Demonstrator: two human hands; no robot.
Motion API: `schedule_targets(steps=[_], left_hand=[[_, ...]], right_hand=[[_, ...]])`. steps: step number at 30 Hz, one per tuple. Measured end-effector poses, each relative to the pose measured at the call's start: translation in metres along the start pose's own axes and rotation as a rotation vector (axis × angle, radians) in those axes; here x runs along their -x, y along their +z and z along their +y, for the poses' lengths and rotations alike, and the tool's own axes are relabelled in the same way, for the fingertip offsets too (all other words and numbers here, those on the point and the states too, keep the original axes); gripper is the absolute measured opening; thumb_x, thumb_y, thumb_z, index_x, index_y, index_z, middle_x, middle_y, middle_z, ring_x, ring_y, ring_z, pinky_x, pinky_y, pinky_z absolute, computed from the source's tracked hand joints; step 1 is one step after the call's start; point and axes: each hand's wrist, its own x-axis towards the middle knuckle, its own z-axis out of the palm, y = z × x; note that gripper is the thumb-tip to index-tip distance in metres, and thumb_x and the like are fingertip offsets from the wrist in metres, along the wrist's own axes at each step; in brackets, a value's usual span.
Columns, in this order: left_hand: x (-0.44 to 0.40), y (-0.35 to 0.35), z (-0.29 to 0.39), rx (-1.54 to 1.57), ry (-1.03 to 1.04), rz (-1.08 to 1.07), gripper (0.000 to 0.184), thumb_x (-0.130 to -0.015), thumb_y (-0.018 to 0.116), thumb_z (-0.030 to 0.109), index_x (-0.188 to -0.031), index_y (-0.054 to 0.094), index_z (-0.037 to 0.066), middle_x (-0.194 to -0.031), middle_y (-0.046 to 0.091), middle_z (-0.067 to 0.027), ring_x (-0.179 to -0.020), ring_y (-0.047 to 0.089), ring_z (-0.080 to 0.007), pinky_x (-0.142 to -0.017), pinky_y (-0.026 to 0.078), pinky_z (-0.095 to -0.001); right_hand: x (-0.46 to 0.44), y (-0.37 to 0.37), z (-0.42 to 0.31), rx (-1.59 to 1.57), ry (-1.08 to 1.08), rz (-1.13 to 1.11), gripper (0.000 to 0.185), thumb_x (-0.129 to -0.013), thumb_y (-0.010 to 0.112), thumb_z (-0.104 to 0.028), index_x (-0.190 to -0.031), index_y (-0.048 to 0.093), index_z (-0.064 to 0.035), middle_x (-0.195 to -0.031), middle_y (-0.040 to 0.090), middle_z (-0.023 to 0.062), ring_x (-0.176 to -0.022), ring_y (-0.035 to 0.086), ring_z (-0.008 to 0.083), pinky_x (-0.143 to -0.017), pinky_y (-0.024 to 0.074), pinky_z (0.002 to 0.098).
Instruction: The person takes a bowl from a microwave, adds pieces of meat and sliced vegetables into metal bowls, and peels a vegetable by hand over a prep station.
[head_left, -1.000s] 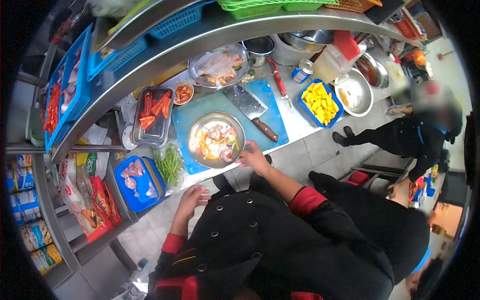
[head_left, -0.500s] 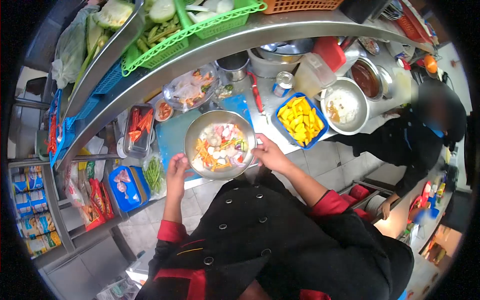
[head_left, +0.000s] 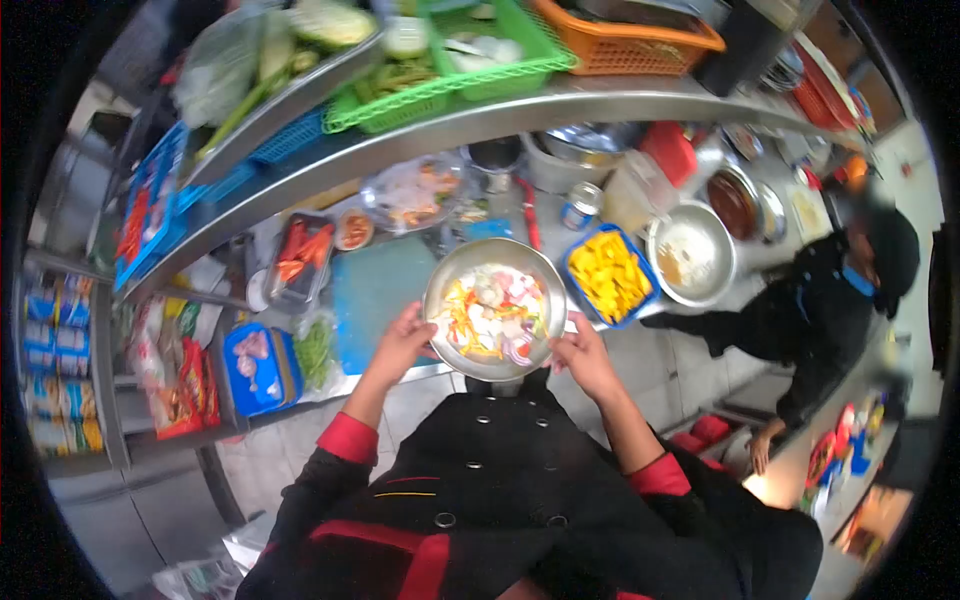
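A round metal bowl [head_left: 437, 283] holds a mix of cut food: orange and red strips, white pieces, pinkish chunks and purple onion rings. My left hand [head_left: 403, 340] grips its left rim, fingers against the side. On the opposite side, my right hand [head_left: 582, 357] grips the lower right rim. The bowl is held level at the counter's front edge, in front of my jacket. To its left lies a blue-green cutting board [head_left: 375, 295], partly covered by the bowl. A blue tray of yellow cut pieces [head_left: 608, 275] sits just to its right.
Behind are a bag of cut food [head_left: 412, 190], a can [head_left: 581, 205] and a red-handled tool [head_left: 530, 215]. A steel bowl with white contents [head_left: 692, 250] stands at right, near another person [head_left: 830, 290]. A shelf [head_left: 480, 125] with baskets overhangs the counter.
The bowl has moved right and slightly toward me, both hands moving with it. More of the cutting board shows at its left. The head view has shifted too.
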Motion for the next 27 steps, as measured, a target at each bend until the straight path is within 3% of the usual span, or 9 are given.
schedule_targets(steps=[2,5,9,17,19,20,21,24,27], left_hand=[[0.013,-0.016,-0.001,0.062,0.012,-0.084,0.043,-0.093,0.057,0.01,-0.135,0.049,0.008,-0.11,0.067,-0.005,-0.09,0.066,-0.0125,-0.072,0.058,-0.0309],[0.035,-0.042,0.0,0.069,0.024,0.028,0.047,-0.095,0.054,0.01,-0.14,0.044,0.007,-0.104,0.068,-0.0063,-0.086,0.067,-0.0133,-0.069,0.058,-0.0296],[0.063,-0.067,-0.008,0.18,0.084,0.11,0.047,-0.095,0.054,0.01,-0.14,0.045,0.007,-0.108,0.068,-0.0063,-0.088,0.067,-0.0134,-0.069,0.058,-0.0295],[0.097,-0.091,-0.017,0.296,0.139,0.139,0.048,-0.095,0.056,0.011,-0.141,0.044,0.006,-0.11,0.068,-0.0078,-0.089,0.067,-0.0136,-0.069,0.057,-0.029],[0.101,-0.089,-0.017,0.299,0.106,0.145,0.048,-0.095,0.056,0.011,-0.141,0.044,0.006,-0.109,0.068,-0.0078,-0.089,0.067,-0.0135,-0.069,0.057,-0.0288],[0.101,-0.087,-0.014,0.288,0.098,0.127,0.046,-0.095,0.056,0.011,-0.139,0.046,0.005,-0.108,0.069,-0.0079,-0.087,0.067,-0.0136,-0.068,0.057,-0.0282],[0.1,-0.084,-0.011,0.278,0.095,0.112,0.044,-0.095,0.056,0.011,-0.137,0.048,0.005,-0.106,0.069,-0.008,-0.086,0.068,-0.0137,-0.067,0.056,-0.0277],[0.094,-0.073,-0.006,0.311,0.111,0.062,0.039,-0.095,0.056,0.01,-0.133,0.051,0.005,-0.102,0.07,-0.0076,-0.083,0.068,-0.0141,-0.066,0.057,-0.0273],[0.081,-0.058,-0.005,0.308,0.139,0.019,0.036,-0.095,0.056,0.01,-0.13,0.053,0.004,-0.099,0.07,-0.0078,-0.08,0.069,-0.0148,-0.066,0.058,-0.0286]], right_hand=[[-0.002,0.02,0.002,0.003,0.035,0.024,0.043,-0.092,0.057,-0.002,-0.131,0.04,-0.0042,-0.081,0.066,0.0087,-0.063,0.064,0.0149,-0.053,0.0499,0.026],[-0.006,0.051,-0.01,-0.04,0.029,-0.036,0.041,-0.092,0.057,-0.002,-0.13,0.041,-0.0043,-0.082,0.066,0.0085,-0.065,0.064,0.0145,-0.054,0.05,0.0262],[-0.021,0.08,-0.019,-0.008,0.026,-0.116,0.039,-0.094,0.061,-0.011,-0.128,0.044,-0.0057,-0.084,0.064,0.0054,-0.066,0.062,0.0122,-0.054,0.0496,0.0255],[-0.029,0.12,-0.038,0.125,-0.042,-0.134,0.034,-0.092,0.067,-0.019,-0.121,0.055,-0.0044,-0.085,0.064,0.0,-0.069,0.057,0.0065,-0.057,0.0474,0.0239],[-0.022,0.125,-0.054,0.121,0.003,-0.125,0.031,-0.092,0.068,-0.019,-0.117,0.057,-0.0038,-0.088,0.064,-0.0005,-0.074,0.058,0.0056,-0.061,0.0481,0.023],[-0.026,0.116,-0.048,0.144,-0.003,-0.15,0.033,-0.093,0.067,-0.019,-0.119,0.056,-0.0031,-0.097,0.066,0.001,-0.083,0.06,0.0065,-0.071,0.0495,0.0236],[-0.025,0.115,-0.052,0.157,-0.003,-0.146,0.033,-0.093,0.067,-0.019,-0.119,0.056,-0.0031,-0.097,0.066,0.001,-0.083,0.06,0.0065,-0.071,0.0495,0.0236],[-0.023,0.111,-0.061,0.102,-0.11,-0.104,0.04,-0.094,0.066,-0.021,-0.127,0.055,-0.0009,-0.114,0.065,0.0047,-0.103,0.058,0.0098,-0.091,0.0459,0.0276],[-0.026,0.096,-0.069,0.037,-0.109,-0.071,0.042,-0.093,0.067,-0.022,-0.128,0.055,-0.0005,-0.116,0.065,0.0046,-0.104,0.058,0.0097,-0.092,0.0455,0.0278]])
